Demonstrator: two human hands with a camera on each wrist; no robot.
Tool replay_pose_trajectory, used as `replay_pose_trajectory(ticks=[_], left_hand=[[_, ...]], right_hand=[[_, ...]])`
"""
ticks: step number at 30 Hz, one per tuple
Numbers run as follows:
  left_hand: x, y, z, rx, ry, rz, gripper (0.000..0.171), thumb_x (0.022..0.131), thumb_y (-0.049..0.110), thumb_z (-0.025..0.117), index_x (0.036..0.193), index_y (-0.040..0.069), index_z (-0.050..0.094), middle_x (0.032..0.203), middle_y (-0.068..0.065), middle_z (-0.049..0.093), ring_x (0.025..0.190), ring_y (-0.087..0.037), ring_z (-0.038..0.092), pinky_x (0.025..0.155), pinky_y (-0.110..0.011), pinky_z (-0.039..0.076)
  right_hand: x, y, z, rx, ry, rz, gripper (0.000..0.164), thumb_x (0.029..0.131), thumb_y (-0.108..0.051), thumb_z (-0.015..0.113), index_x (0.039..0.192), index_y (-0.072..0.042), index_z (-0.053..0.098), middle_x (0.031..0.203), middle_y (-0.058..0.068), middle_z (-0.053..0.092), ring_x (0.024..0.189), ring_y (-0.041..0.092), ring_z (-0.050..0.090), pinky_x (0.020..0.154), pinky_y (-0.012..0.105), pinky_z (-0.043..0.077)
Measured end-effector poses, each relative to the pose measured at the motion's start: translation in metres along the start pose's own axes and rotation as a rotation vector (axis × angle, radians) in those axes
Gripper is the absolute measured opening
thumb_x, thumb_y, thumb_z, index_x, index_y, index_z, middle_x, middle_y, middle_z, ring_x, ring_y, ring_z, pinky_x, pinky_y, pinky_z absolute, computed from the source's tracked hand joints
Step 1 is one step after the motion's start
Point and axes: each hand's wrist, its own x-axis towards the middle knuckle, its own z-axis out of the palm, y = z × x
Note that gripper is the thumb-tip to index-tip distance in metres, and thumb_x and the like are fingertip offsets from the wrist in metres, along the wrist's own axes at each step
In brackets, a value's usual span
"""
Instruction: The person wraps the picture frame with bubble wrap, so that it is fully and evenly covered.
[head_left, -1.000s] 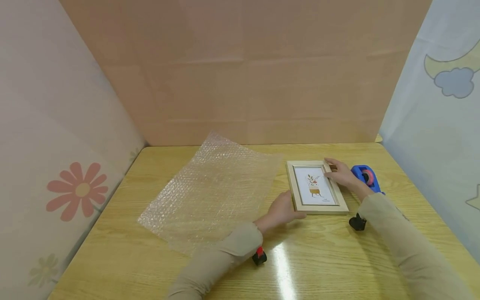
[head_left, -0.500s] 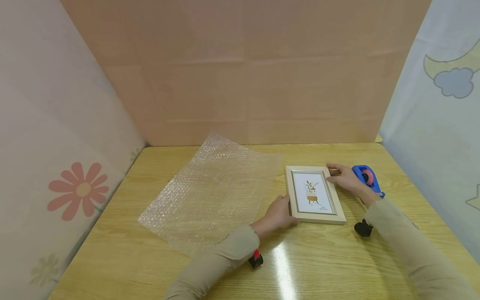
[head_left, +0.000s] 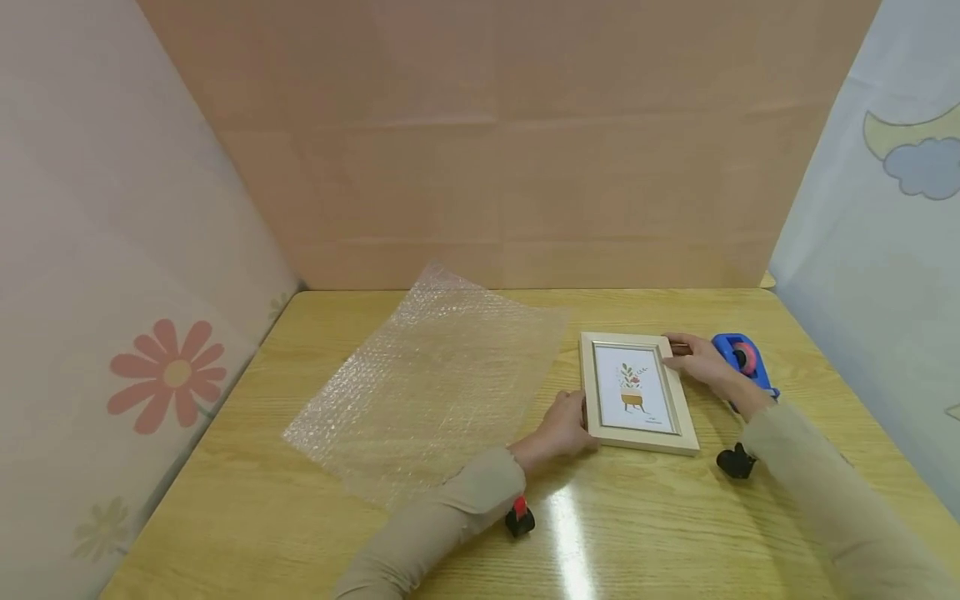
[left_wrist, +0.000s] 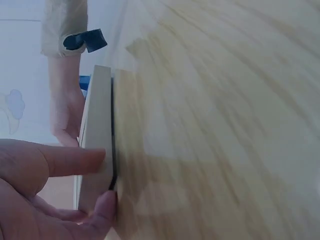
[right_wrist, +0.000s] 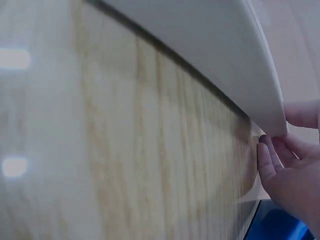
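A pale wooden picture frame holds a print of a plant in an orange pot and lies face up, about level with the table. My left hand grips its near left corner. In the left wrist view, the thumb and fingers of that hand bracket the frame's edge. At the far right corner, my right hand holds the frame between thumb and fingers. The right wrist view shows its fingertips reaching under the corner. A thin dark line runs beneath the frame; whether it touches the table throughout I cannot tell.
A sheet of clear bubble wrap lies spread to the left of the frame. The blue tape dispenser with a pink core stands just right of my right hand. Under both lies the wooden table, bounded by fabric screens.
Both hands have drawn the picture frame slightly towards me, and it has come down flatter. The head view has shifted a little. The bubble wrap and tape dispenser stay put.
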Motion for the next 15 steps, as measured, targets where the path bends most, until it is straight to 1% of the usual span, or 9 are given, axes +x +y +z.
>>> replay_pose_trajectory(ticks=[2, 3, 5, 7, 9, 10, 12, 14, 15], left_hand=[[0.0, 0.003, 0.001, 0.005, 0.005, -0.014, 0.067, 0.059, 0.001, 0.081, 0.119, 0.009, 0.052, 0.093, 0.0, 0.046, 0.081, -0.01, 0.043, 0.075, -0.019, 0.042], [-0.001, 0.004, 0.002, 0.007, 0.009, -0.026, 0.069, 0.059, 0.0, 0.08, 0.121, 0.008, 0.05, 0.095, -0.002, 0.046, 0.081, -0.011, 0.044, 0.076, -0.02, 0.043], [-0.001, 0.007, 0.004, 0.022, 0.024, -0.04, 0.072, 0.059, -0.004, 0.076, 0.124, 0.005, 0.047, 0.101, -0.006, 0.048, 0.084, -0.014, 0.047, 0.077, -0.021, 0.044], [-0.001, 0.009, 0.005, 0.028, 0.037, -0.048, 0.073, 0.059, -0.007, 0.072, 0.125, 0.003, 0.044, 0.105, -0.01, 0.049, 0.086, -0.018, 0.05, 0.077, -0.023, 0.044], [-0.001, 0.01, 0.007, -0.009, 0.048, -0.067, 0.077, 0.057, -0.01, 0.069, 0.128, 0.003, 0.041, 0.105, -0.011, 0.05, 0.087, -0.019, 0.05, 0.077, -0.024, 0.044], [0.0, 0.01, 0.007, -0.037, 0.053, -0.074, 0.079, 0.056, -0.012, 0.068, 0.128, 0.003, 0.04, 0.104, -0.011, 0.051, 0.086, -0.019, 0.05, 0.076, -0.025, 0.045], [0.001, 0.009, 0.007, -0.109, 0.055, -0.097, 0.085, 0.053, -0.016, 0.067, 0.13, 0.005, 0.037, 0.103, -0.01, 0.051, 0.084, -0.017, 0.049, 0.075, -0.025, 0.045], [0.002, 0.008, 0.006, -0.173, 0.052, -0.118, 0.092, 0.05, -0.018, 0.068, 0.132, 0.007, 0.034, 0.101, -0.008, 0.052, 0.082, -0.015, 0.048, 0.074, -0.023, 0.045], [0.002, 0.007, 0.006, -0.19, 0.047, -0.121, 0.094, 0.05, -0.019, 0.068, 0.133, 0.008, 0.033, 0.101, -0.007, 0.052, 0.082, -0.014, 0.047, 0.075, -0.023, 0.044]], right_hand=[[-0.004, 0.0, 0.0, 0.055, 0.018, 0.001, 0.063, 0.092, -0.012, 0.051, 0.141, 0.008, 0.017, 0.136, 0.036, 0.028, 0.124, 0.046, 0.031, 0.086, 0.034, 0.043], [-0.006, 0.0, 0.001, 0.095, 0.027, 0.001, 0.064, 0.091, -0.011, 0.051, 0.141, 0.007, 0.016, 0.137, 0.036, 0.027, 0.123, 0.045, 0.032, 0.082, 0.029, 0.044], [-0.009, 0.0, 0.003, 0.18, 0.049, 0.001, 0.064, 0.091, -0.008, 0.051, 0.142, 0.006, 0.015, 0.138, 0.036, 0.025, 0.117, 0.037, 0.043, 0.075, 0.023, 0.046], [-0.01, 0.001, 0.004, 0.266, 0.066, -0.004, 0.064, 0.092, -0.006, 0.049, 0.143, 0.004, 0.012, 0.138, 0.035, 0.025, 0.106, 0.02, 0.054, 0.07, 0.019, 0.048], [-0.011, 0.001, 0.006, 0.347, 0.075, -0.01, 0.065, 0.092, -0.007, 0.049, 0.144, 0.003, 0.009, 0.137, 0.035, 0.025, 0.092, 0.004, 0.057, 0.071, 0.018, 0.049], [-0.011, 0.001, 0.007, 0.379, 0.079, -0.014, 0.066, 0.092, -0.007, 0.049, 0.144, 0.002, 0.008, 0.137, 0.034, 0.026, 0.087, -0.002, 0.056, 0.071, 0.019, 0.049], [-0.012, 0.0, 0.007, 0.418, 0.084, -0.033, 0.067, 0.093, -0.009, 0.049, 0.144, 0.002, 0.007, 0.133, 0.028, 0.034, 0.085, -0.007, 0.055, 0.072, 0.019, 0.05], [-0.013, -0.002, 0.007, 0.45, 0.102, -0.039, 0.069, 0.092, -0.01, 0.051, 0.144, 0.001, 0.008, 0.123, 0.015, 0.048, 0.084, -0.007, 0.056, 0.071, 0.018, 0.05], [-0.014, -0.002, 0.007, 0.477, 0.113, -0.04, 0.069, 0.092, -0.01, 0.052, 0.144, 0.0, 0.009, 0.116, 0.006, 0.053, 0.083, -0.006, 0.057, 0.07, 0.018, 0.05]])
